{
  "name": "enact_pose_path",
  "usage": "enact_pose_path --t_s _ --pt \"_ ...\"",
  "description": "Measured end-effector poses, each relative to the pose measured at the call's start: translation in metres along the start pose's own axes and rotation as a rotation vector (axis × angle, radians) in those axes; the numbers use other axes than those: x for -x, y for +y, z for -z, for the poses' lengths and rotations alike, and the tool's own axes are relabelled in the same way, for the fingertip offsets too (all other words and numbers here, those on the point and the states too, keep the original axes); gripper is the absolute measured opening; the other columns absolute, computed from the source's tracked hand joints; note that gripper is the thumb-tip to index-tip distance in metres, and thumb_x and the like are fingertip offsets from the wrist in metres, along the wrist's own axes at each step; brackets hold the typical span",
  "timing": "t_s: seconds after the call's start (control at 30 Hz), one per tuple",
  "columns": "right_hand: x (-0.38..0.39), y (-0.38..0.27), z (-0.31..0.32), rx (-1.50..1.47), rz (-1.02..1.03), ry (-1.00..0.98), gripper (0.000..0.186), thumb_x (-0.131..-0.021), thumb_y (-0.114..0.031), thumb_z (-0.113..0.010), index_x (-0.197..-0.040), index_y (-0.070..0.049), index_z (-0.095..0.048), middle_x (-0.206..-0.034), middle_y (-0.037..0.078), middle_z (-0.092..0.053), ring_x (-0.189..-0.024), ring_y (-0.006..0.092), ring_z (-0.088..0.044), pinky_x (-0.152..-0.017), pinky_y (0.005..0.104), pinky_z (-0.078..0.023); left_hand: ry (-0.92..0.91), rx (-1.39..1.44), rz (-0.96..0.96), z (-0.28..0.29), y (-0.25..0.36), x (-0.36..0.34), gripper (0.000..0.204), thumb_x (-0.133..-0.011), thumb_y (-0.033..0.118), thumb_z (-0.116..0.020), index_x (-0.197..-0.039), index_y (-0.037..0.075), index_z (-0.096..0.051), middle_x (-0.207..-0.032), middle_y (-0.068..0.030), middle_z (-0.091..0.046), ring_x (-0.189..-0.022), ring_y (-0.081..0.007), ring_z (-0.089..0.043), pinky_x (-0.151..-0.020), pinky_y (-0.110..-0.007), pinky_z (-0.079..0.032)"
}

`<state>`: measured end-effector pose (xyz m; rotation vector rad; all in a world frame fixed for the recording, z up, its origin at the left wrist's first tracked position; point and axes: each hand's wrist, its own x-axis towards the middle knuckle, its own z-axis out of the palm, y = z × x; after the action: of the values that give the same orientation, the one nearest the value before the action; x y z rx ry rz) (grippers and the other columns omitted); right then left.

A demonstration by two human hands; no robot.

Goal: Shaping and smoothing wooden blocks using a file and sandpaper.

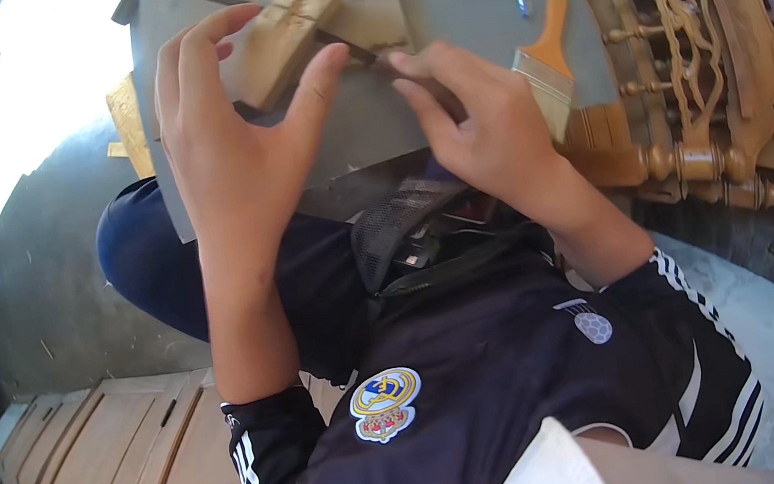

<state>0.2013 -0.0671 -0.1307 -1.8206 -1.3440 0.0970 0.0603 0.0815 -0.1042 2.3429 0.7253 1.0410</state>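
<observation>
In the head view, a thin dark rod (351, 48), laid across a pale, rough-topped wooden block (272, 57), is gripped by the right hand (486, 130). The block is framed by the left hand (231, 150), thumb and fingers spread; contact cannot be told. Below the hands, blurred small items (419, 252) are held in a black mesh pouch (380, 249).

The pale wooden block (290, 44) lies slantwise on the grey counter (350, 136), with brown marks on its upper face. Across it passes a thin dark rod (344, 44), which my right fingers (456, 69) hold at its near end.
</observation>
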Motion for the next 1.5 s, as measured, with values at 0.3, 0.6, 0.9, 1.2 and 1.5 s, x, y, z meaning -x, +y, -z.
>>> enact_pose_path --t_s 0.3,0.6,0.9,1.2,1.5 --pt "0.005 0.008 -0.001 0.003 0.100 0.035 0.013 -0.094 -0.010 -0.065 -0.107 -0.007 -0.063 -0.088 0.011 -0.070 -0.071 0.0365 -0.068 -0.058 0.0447 -0.054 0.044 -0.237 -0.056 -0.040 -0.016 -0.002 0.041 -0.085 0.024 -0.076 -0.117 0.004 -0.063 -0.109 -0.0152 -0.065 -0.101 -0.0372 -0.063 -0.090 -0.048 -0.050" --pt "0.015 0.017 0.014 0.041 0.129 -0.019 0.014 -0.094 -0.011 -0.065 -0.108 -0.007 -0.062 -0.089 0.012 -0.070 -0.076 0.0358 -0.069 -0.062 0.0438 -0.055 -0.060 -0.365 -0.091 -0.038 -0.007 0.004 0.041 -0.093 0.027 -0.074 -0.123 0.001 -0.062 -0.113 -0.0193 -0.066 -0.106 -0.0377 -0.064 -0.093 -0.044 -0.049" --pt "0.015 0.024 0.020 -0.115 0.129 0.081 0.014 -0.089 0.002 -0.071 -0.103 0.001 -0.066 -0.091 0.017 -0.069 -0.077 0.0361 -0.070 -0.065 0.0376 -0.054 -0.046 -0.229 -0.249 -0.046 0.016 0.003 0.034 -0.091 0.008 -0.071 -0.123 0.000 -0.060 -0.107 -0.0202 -0.064 -0.102 -0.0367 -0.064 -0.090 -0.043 -0.049" --pt "0.017 0.022 0.024 -0.008 0.119 0.073 0.015 -0.088 -0.005 -0.073 -0.101 -0.006 -0.066 -0.093 0.009 -0.073 -0.079 0.0313 -0.071 -0.065 0.0389 -0.056 -0.009 -0.306 -0.295 -0.046 -0.005 0.003 0.039 -0.091 0.023 -0.076 -0.122 0.001 -0.065 -0.109 -0.0174 -0.067 -0.101 -0.0359 -0.065 -0.089 -0.044 -0.050" --pt "0.022 0.027 0.014 -0.047 0.090 0.118 0.014 -0.087 -0.004 -0.074 -0.100 -0.006 -0.068 -0.091 0.010 -0.074 -0.079 0.0305 -0.072 -0.064 0.0372 -0.056 0.006 -0.277 -0.271 -0.048 -0.007 0.003 0.039 -0.089 0.027 -0.080 -0.117 0.002 -0.069 -0.110 -0.0182 -0.069 -0.103 -0.0353 -0.066 -0.091 -0.041 -0.051"
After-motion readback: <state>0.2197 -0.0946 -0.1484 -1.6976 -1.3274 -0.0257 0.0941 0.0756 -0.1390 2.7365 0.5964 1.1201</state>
